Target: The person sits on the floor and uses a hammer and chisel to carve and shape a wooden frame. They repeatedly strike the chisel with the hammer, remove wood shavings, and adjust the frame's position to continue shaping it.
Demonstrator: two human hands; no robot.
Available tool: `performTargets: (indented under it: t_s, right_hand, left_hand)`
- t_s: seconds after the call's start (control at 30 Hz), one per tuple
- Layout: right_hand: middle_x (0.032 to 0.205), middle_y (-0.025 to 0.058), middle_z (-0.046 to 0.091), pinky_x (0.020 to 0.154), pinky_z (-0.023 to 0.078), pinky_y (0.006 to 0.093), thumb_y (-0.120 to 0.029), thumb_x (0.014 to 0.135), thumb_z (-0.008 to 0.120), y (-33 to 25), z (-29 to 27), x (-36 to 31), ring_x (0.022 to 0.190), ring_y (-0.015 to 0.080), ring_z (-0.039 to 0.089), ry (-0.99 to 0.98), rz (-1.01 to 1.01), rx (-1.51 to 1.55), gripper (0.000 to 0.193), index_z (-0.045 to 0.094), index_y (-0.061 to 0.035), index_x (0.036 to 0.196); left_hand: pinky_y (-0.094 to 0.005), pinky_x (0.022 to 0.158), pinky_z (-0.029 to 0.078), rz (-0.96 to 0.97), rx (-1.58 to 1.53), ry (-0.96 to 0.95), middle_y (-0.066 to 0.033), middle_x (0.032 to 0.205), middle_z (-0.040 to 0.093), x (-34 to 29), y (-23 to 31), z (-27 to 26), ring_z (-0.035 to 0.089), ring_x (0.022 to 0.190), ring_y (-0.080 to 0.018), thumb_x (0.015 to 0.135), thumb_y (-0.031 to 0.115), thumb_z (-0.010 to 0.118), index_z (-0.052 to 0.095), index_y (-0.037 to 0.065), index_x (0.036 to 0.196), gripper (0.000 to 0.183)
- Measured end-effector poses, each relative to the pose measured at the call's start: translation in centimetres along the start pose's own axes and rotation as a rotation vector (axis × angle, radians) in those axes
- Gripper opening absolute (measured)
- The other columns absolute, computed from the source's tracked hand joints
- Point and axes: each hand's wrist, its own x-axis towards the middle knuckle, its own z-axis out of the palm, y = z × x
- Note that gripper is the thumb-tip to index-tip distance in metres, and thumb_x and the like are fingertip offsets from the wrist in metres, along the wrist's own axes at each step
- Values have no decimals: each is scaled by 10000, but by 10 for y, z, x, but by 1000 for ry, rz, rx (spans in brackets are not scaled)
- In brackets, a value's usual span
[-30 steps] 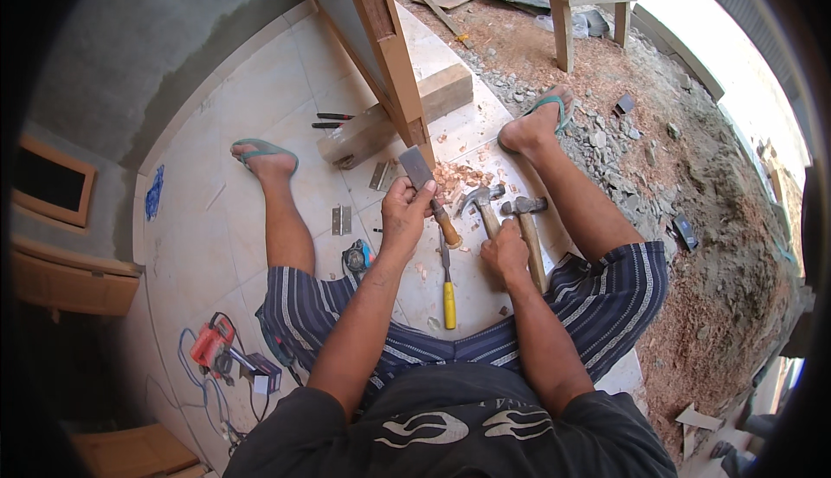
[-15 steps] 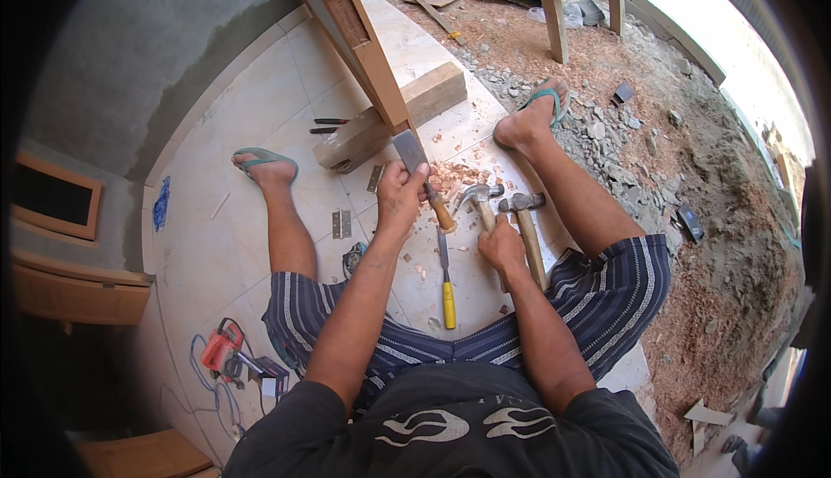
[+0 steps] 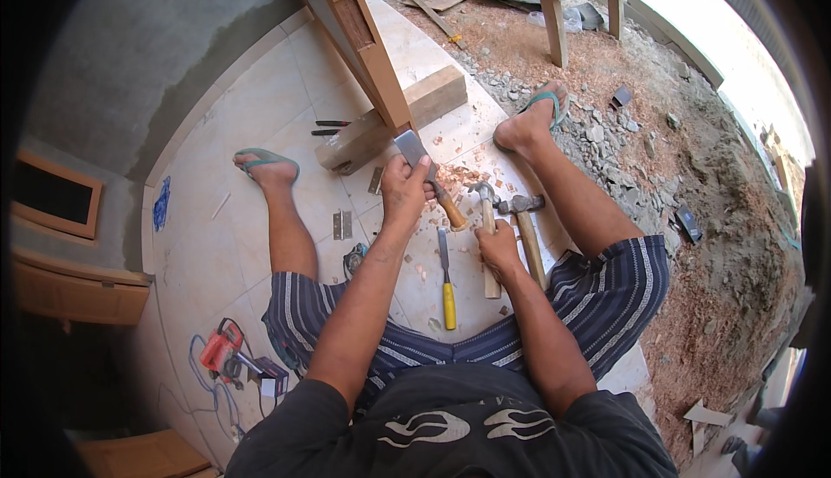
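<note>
My left hand (image 3: 404,188) is closed round a wide chisel (image 3: 454,212), whose flat steel blade points up and away and whose wooden handle slants down to the right. Just beyond the blade is the end of a brown wooden door or panel (image 3: 381,80) with a recess cut in its edge. It leans over a thick wooden block (image 3: 437,93). My right hand (image 3: 499,248) grips a claw hammer (image 3: 491,284) by its wooden handle. Beside it lies a second hammer (image 3: 531,246). Between my arms a yellow-handled chisel (image 3: 448,305) rests on the tiles.
Wood chips (image 3: 463,175) litter the tiled floor near the block. Metal hinges (image 3: 343,225) and pliers (image 3: 331,123) lie to the left. A red power tool (image 3: 222,345) with a cord sits at lower left. Rubble (image 3: 597,132) and soil spread along the right, below a wooden trestle (image 3: 554,19).
The hammer in my right hand has turned, and its head now shows narrower. The chisel's handle end has swung slightly right, uncovering the tip of the yellow-handled chisel.
</note>
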Motion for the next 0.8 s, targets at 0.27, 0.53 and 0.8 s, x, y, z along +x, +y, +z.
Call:
performTargets:
  t_s: [0.27, 0.53, 0.8]
  right_hand:
    - [717, 33, 498, 432, 468, 349, -95, 954, 639, -6, 1, -32, 514, 144, 513, -147, 253, 532, 146, 522, -31, 1014]
    - [729, 19, 466, 502, 472, 364, -120, 989, 524, 9, 9, -46, 555, 133, 470, -353, 535, 890, 67, 482, -68, 991]
    - [726, 46, 453, 576, 489, 379, -111, 996, 495, -8, 18, -86, 613, 185, 489, -211, 674, 1100, 67, 439, -76, 984]
  left_hand:
    - [-289, 608, 599, 10, 22, -5, -118, 980, 729, 6, -5, -6, 742, 721, -201, 1046, 213, 640, 564, 29, 1155, 227]
    - [-273, 549, 579, 10, 47, 20, -125, 987, 735, 3, 0, -1, 753, 721, -205, 1035, 223, 653, 570, 31, 1138, 233]
    - [-286, 556, 569, 2, 63, 1, -126, 977, 737, 1, 5, 0, 741, 691, -214, 1035, 211, 650, 556, 38, 1098, 208]
